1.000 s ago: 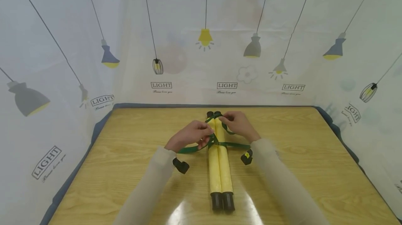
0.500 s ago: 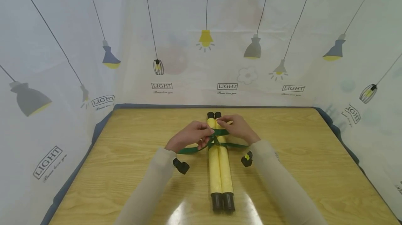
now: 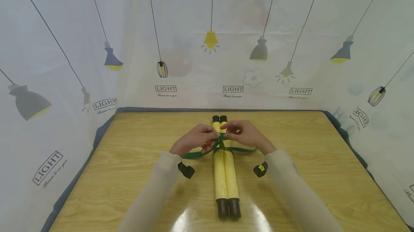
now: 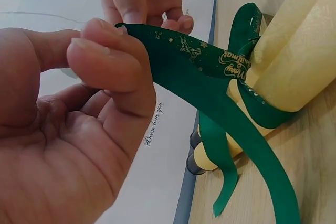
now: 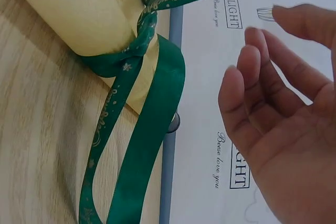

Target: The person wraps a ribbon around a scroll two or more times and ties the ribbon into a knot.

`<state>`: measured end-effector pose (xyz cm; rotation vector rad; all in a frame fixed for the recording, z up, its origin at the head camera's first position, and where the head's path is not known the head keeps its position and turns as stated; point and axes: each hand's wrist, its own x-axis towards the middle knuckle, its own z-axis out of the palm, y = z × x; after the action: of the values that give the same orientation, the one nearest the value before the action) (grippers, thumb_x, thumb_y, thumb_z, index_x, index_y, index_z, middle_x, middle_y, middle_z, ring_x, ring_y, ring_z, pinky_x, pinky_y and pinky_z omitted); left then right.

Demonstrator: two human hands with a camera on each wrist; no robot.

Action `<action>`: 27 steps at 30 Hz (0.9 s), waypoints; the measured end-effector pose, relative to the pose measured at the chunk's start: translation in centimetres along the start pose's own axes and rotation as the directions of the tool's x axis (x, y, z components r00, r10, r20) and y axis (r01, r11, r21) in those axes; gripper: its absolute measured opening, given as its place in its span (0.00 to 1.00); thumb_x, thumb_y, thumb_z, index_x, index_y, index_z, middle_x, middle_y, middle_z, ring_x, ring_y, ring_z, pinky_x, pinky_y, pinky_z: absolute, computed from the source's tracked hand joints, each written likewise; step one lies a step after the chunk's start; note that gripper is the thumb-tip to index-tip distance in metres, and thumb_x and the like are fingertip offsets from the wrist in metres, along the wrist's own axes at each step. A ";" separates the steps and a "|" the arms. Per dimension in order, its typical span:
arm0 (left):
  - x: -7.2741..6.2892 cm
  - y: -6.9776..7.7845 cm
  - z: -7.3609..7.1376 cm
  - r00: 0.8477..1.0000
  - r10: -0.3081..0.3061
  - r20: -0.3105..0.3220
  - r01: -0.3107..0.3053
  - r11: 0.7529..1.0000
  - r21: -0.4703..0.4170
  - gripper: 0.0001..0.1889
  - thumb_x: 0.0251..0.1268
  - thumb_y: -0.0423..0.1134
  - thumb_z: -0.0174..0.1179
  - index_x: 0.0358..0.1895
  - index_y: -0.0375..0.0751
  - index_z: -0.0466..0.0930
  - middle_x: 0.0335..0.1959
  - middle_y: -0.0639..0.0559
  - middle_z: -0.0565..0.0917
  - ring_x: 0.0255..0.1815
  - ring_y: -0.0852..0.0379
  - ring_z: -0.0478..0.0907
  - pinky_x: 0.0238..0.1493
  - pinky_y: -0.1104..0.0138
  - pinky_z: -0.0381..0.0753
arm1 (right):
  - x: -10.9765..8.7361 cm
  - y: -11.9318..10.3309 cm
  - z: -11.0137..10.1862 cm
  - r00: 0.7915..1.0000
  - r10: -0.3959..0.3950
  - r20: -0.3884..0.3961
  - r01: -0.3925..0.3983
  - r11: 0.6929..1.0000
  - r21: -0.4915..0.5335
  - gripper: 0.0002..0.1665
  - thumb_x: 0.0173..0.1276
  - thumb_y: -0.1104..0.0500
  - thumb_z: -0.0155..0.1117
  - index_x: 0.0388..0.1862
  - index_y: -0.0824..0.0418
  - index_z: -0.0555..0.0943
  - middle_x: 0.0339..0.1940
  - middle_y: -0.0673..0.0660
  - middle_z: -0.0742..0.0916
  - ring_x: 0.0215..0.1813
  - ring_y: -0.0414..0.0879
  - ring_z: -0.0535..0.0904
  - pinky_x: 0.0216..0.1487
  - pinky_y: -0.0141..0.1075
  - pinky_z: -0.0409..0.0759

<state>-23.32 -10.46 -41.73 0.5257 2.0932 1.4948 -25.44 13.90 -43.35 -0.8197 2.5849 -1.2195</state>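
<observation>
Two yellow rolls (image 3: 226,178) with dark end caps (image 3: 223,208) lie side by side, pointing away from me. Green ribbon (image 4: 226,100) printed with gold lettering is wrapped and crossed around them, with a loop and loose lengths hanging off. My left hand (image 3: 196,139) pinches a fold of this ribbon between thumb and index finger, above the crossing. Close by on the right, my right hand (image 3: 245,135) hovers over the rolls. In the right wrist view its fingers (image 5: 247,59) are loosely bent and apart from the thumb, holding nothing; the ribbon (image 5: 149,145) hangs beside them.
The rolls lie on a wood-grain table (image 3: 145,181) with a dark blue edge strip (image 3: 178,109) along its back. White sheeting (image 3: 194,70) printed with lamps stands behind and on both sides. Each wrist carries a small black device (image 3: 186,170).
My right hand has let go of a ribbon length near the rolls' far end and come back beside the left hand. That ribbon dropped across the rolls. The left hand keeps its pinch.
</observation>
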 end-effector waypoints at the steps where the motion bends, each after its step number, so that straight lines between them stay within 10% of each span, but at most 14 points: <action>1: 0.0 0.0 0.0 1.000 -0.002 0.000 0.002 1.000 0.000 0.16 0.83 0.43 0.49 0.40 0.35 0.79 0.24 0.51 0.75 0.20 0.55 0.69 0.25 0.63 0.74 | -0.2 -0.1 0.0 1.000 -0.011 0.020 0.011 1.000 0.010 0.18 0.75 0.54 0.67 0.61 0.54 0.83 0.40 0.51 0.88 0.39 0.44 0.83 0.40 0.36 0.81; 11: 0.2 0.1 0.3 1.000 0.004 0.015 -0.004 1.000 0.000 0.18 0.82 0.44 0.51 0.39 0.30 0.79 0.22 0.52 0.74 0.19 0.56 0.69 0.24 0.63 0.75 | -0.5 -0.4 0.8 0.990 -0.073 0.123 0.059 0.992 0.115 0.17 0.73 0.56 0.68 0.59 0.52 0.84 0.47 0.51 0.90 0.46 0.44 0.86 0.47 0.39 0.86; 27: 0.0 -0.1 -0.7 0.999 0.004 -0.054 0.000 0.998 0.068 0.20 0.81 0.51 0.53 0.38 0.37 0.80 0.25 0.50 0.77 0.24 0.53 0.74 0.26 0.63 0.78 | -0.2 -1.0 1.6 0.998 -0.047 0.040 0.041 0.990 0.132 0.06 0.73 0.60 0.68 0.41 0.60 0.90 0.42 0.58 0.91 0.39 0.45 0.83 0.42 0.32 0.83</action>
<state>-23.74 -11.01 -41.60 0.5184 2.1927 1.4581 -24.27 12.44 -43.59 -0.8698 2.4358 -1.3523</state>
